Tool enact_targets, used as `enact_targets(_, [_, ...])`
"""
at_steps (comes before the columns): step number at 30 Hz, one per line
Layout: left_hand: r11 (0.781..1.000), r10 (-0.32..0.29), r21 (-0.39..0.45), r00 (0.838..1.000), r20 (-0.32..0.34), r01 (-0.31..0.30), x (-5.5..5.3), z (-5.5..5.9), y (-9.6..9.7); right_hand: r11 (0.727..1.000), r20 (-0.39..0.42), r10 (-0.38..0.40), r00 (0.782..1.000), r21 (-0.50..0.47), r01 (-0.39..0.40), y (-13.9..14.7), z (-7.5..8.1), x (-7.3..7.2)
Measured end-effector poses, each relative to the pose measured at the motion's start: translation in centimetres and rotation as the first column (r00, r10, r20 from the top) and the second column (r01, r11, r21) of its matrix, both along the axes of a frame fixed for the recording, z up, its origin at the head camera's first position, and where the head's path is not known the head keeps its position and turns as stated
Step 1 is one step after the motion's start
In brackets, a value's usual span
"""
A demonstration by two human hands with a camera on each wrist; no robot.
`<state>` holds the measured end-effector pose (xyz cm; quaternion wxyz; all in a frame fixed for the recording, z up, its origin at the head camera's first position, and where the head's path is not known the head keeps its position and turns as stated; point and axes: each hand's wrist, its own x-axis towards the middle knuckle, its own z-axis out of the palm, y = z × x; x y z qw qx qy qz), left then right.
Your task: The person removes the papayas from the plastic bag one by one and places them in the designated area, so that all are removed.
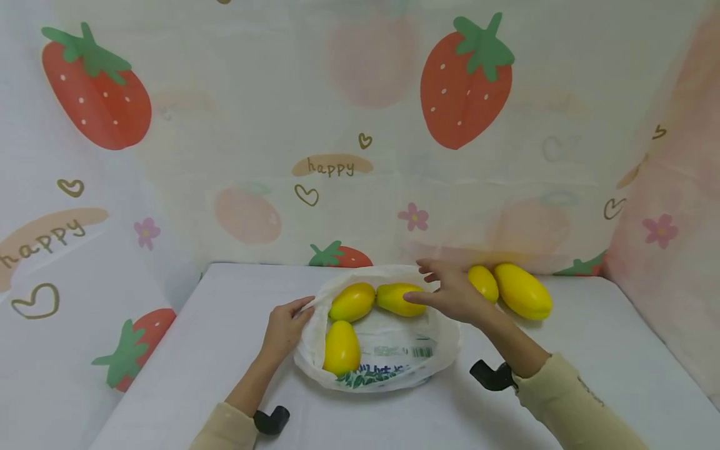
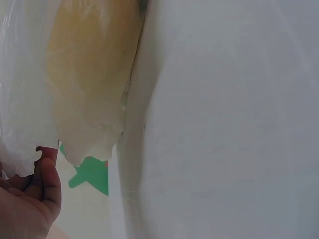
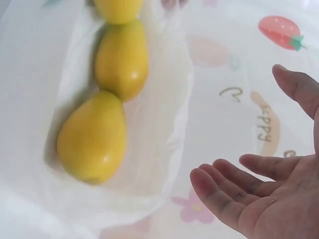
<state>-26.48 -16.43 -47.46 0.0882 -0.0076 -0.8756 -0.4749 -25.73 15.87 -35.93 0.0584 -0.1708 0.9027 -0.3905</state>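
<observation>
Beige cloth sleeves [image 1: 574,403] on both your arms enter at the near edge, with a curved black mount [image 1: 272,420] at each wrist. Beneath them spreads a smooth white tabletop [image 1: 607,362], its back edge meeting a pale sheet backdrop [image 1: 253,94] that also rises on your left and, pinker, on your right. Red strawberries [image 1: 450,94] with green leaves, pink flowers [image 1: 415,217], brown heart outlines [image 1: 306,195] and the word "happy" on peach patches [image 1: 332,166] are printed across it.

Mid-tabletop sits a translucent white plastic bag [image 1: 447,344], its mouth wide open, showing green leaf print, blue lettering and a barcode. Three glossy yellow oval fruits [image 1: 351,302] lie inside: two along the far side, one at the near left. Your left hand [image 1: 284,331] pinches the bag's left rim between thumb and fingers. Your right hand [image 1: 452,290] is spread loosely and holds nothing, over the bag's right side; the right wrist view shows it apart from the fruits.

Two more yellow oval fruits [image 1: 523,290] rest outside the bag, side by side near the tabletop's back edge, right of your right hand, which partly hides one of them.
</observation>
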Motion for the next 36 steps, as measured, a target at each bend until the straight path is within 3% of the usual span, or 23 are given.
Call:
enact_targets(11, [1.000,0.000,0.021,0.998,0.060,-0.001,-0.2,0.7,0.3,0.998,0.085,-0.060,0.995,0.028,0.058,-3.5,-1.2,0.0])
enact_targets(27, [0.999,0.020,0.029,0.999,0.028,-0.020,0.2,0.9,0.5,0.998,0.184,-0.033,0.982,-0.049,0.043,-7.6,-4.7,0.5])
enact_targets(36, [0.999,0.018,0.042,0.996,0.082,-0.021,0.0,0.6,0.3,0.998,0.212,0.014,0.977,-0.066,0.001,-9.2,-6.1,0.7])
